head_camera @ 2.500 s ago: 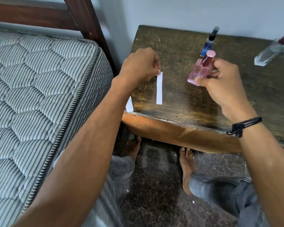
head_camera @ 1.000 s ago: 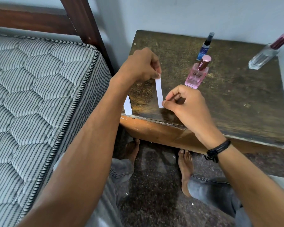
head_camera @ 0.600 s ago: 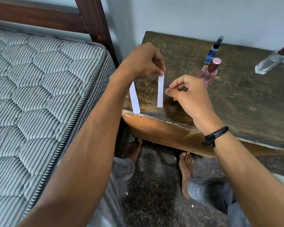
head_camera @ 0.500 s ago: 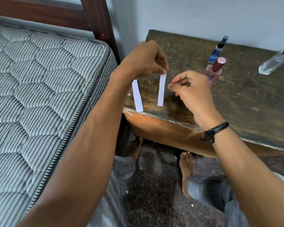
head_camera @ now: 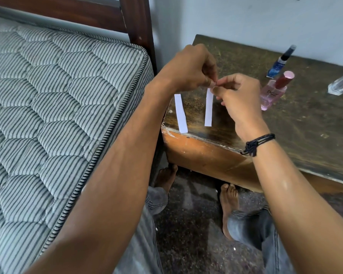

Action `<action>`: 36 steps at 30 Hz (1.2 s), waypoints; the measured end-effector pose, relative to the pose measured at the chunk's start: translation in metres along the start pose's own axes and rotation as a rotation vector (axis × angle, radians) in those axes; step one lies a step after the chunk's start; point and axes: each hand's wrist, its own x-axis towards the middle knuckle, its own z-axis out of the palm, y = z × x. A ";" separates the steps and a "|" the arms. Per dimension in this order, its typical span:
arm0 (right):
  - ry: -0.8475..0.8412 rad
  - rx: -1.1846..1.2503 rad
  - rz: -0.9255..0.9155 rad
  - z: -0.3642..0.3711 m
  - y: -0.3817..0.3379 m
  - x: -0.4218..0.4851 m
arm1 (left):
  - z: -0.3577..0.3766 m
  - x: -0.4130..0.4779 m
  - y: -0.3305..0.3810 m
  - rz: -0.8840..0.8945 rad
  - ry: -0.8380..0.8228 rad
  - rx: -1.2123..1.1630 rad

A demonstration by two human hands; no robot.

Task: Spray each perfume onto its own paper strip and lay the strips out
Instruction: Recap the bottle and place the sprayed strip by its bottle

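A quilted, striped mattress (head_camera: 53, 107) fills 9 o'clock. A flat white paper strip (head_camera: 180, 113) lies on the scuffed wooden worktop (head_camera: 305, 125). At its 3 o'clock, the left hand (head_camera: 188, 70) and right hand (head_camera: 240, 95) both pinch the 12 o'clock end of a second strip (head_camera: 209, 107). Further toward 3 o'clock are a square pink glass bottle (head_camera: 271, 95), a slim blue bottle (head_camera: 279, 64) and a clear bottle (head_camera: 342, 85).

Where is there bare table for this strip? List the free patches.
Widest free patch: the table in front of the pink bottle and clear bottle, right of the right hand. Another lies behind the left hand, left of the blue bottle. Crowded: the front-left corner, with the laid strip beside the held strip.
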 end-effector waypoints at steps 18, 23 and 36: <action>-0.017 0.031 -0.064 0.006 0.005 0.012 | -0.007 -0.004 -0.008 0.033 0.059 -0.052; 0.009 -0.038 -0.121 0.005 0.016 0.020 | -0.008 -0.004 -0.019 -0.075 0.089 -0.009; 0.035 -0.135 -0.132 0.017 0.016 0.074 | 0.001 -0.004 -0.035 -0.274 0.064 0.035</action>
